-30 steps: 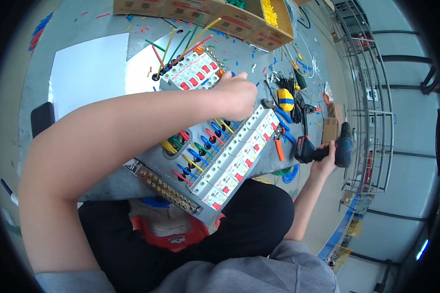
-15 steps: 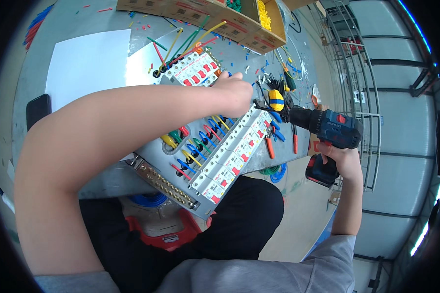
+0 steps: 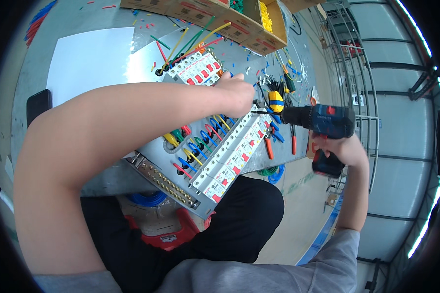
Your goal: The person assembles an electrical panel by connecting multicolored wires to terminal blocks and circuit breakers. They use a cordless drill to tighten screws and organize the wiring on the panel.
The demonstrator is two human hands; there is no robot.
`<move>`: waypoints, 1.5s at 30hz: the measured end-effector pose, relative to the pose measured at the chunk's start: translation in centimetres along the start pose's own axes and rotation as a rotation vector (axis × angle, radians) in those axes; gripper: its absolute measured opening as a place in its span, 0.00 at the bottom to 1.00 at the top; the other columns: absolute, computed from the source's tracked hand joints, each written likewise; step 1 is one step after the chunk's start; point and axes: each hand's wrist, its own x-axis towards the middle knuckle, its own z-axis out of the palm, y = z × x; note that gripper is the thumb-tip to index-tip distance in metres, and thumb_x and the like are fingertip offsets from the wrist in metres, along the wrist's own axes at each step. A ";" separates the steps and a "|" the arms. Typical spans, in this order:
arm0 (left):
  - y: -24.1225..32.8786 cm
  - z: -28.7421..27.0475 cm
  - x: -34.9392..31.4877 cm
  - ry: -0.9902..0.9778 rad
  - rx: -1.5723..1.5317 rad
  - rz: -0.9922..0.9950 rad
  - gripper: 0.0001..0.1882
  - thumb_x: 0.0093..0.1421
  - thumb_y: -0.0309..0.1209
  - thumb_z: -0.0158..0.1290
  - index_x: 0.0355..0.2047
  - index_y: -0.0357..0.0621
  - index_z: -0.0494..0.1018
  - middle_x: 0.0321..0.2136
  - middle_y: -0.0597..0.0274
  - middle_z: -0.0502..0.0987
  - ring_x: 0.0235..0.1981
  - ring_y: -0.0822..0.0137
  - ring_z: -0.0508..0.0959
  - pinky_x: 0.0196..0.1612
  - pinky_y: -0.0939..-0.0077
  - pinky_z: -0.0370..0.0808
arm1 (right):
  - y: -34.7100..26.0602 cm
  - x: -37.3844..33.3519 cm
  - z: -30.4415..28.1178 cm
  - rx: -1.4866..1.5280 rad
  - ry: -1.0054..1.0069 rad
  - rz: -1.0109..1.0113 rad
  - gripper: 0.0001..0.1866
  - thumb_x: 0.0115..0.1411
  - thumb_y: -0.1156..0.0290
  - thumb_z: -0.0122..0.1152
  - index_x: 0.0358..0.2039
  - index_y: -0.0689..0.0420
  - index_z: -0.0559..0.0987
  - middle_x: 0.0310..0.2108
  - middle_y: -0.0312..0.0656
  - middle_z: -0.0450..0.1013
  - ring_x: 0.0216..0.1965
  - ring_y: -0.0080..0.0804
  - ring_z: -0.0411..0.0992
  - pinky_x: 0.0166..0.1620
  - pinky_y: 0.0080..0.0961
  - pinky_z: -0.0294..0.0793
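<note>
In the head view, the row of circuit breakers [image 3: 234,156] lies diagonally on a grey metal panel [image 3: 205,207], which overhangs the near edge of the surface [image 3: 117,178]. My left hand [image 3: 237,96] is bent just beyond the row's upper end; its fingertips are largely hidden, so I cannot tell whether it grips anything. My right hand [image 3: 344,149], well to the right of the row, is wrapped around the handle of a cordless drill [image 3: 330,119]. The drill is level, its chuck and thin bit directed left at the row's upper end; I cannot confirm contact.

Left of the row, coloured wire loops [image 3: 212,129] emerge from the panel; further left and nearer me is a terminal bar with brass screws [image 3: 166,183]. Beyond the row's upper end stands a smaller breaker block [image 3: 198,68]. Right of the row lie orange-handled pliers [image 3: 269,148] and, above its upper end, a yellow object with a blue band [image 3: 276,101].
</note>
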 end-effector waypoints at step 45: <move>-0.1 -4.2 -1.0 -0.110 0.587 0.324 0.08 0.60 0.23 0.57 0.37 0.42 0.85 0.41 0.54 0.85 0.45 0.54 0.85 0.52 0.58 0.79 | 26.6 6.8 11.6 1.184 1.210 -0.274 0.20 0.67 0.73 0.70 0.58 0.63 0.79 0.31 0.33 0.73 0.28 0.21 0.71 0.36 0.22 0.73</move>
